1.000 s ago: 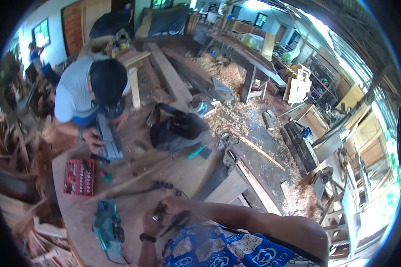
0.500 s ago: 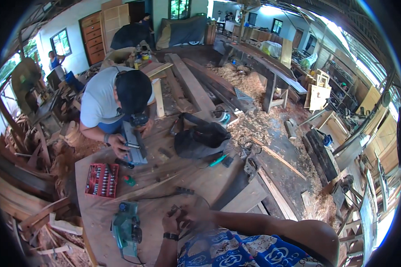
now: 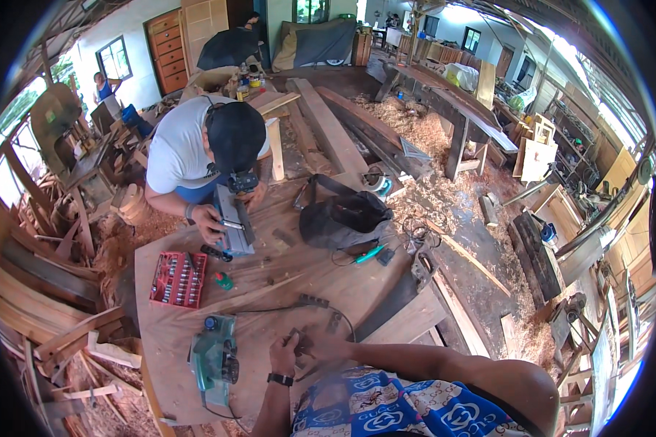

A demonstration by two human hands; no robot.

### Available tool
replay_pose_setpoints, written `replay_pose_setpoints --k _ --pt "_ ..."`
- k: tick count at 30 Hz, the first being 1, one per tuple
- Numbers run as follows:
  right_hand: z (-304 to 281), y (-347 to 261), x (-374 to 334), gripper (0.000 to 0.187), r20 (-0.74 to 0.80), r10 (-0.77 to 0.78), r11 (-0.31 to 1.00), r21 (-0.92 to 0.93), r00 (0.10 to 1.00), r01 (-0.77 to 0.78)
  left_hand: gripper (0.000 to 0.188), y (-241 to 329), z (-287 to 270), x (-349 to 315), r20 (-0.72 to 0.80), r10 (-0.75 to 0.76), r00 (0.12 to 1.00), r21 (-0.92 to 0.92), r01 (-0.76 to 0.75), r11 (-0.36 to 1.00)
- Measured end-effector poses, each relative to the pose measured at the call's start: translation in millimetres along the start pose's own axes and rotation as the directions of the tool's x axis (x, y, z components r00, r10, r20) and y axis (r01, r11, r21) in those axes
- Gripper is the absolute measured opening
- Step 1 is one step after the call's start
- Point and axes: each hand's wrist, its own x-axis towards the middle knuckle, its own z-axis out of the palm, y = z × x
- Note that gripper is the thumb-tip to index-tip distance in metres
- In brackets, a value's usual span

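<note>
At the near edge of the wooden tabletop [image 3: 262, 393], my left hand [image 3: 283, 355], with a dark wristband, has its fingers closed around a small dark piece. My right hand [image 3: 321, 347] meets it from the right, fingers curled in at the same piece and slightly blurred. What the piece is, the fingers hide. Left of my hands lies a green electric hand planer [image 3: 215, 360] with a blue knob. A black cord [image 3: 270, 309] loops past my hands, beside a short dark strip [image 3: 313, 300]. Further left sits a red case of sockets [image 3: 178, 280], with a small green object [image 3: 224, 281] next to it.
Across the table a co-worker in a cap [image 3: 233, 138] bends over a long grey metal tool part [image 3: 235, 226]. A black bag [image 3: 342, 218] and a green-handled tool [image 3: 370, 254] lie to the right. Planks [image 3: 335, 131], wood shavings [image 3: 444, 189] and scrap wood [image 3: 87, 342] surround the table.
The whole view has shifted, so the table and its things appear further right and slightly lower. My hands stay together at the table's near edge, with small finger movements.
</note>
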Motion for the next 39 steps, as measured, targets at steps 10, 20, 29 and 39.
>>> replay_pose_setpoints --k 10,20,29,39 --pt "-8 -51 -7 0.036 -0.064 -0.019 0.975 -0.222 0.998 0.004 0.032 -6 19 -12 -0.153 0.457 0.876 0.484 -0.337 0.807" --pt "-35 -93 -22 0.037 -0.094 -0.070 0.978 -0.204 0.993 0.049 0.027 24 21 -16 -0.007 0.510 0.860 0.572 -0.415 0.707" --pt "-55 -103 -16 0.043 0.132 0.049 0.997 -0.060 0.990 -0.041 0.020 10 12 -2 0.046 0.400 0.915 0.673 -0.324 0.665" --pt "-62 -103 -16 0.066 0.055 -0.110 0.890 -0.440 0.992 0.123 0.025 -22 23 41 -0.223 -0.030 0.974 0.099 0.053 0.994"
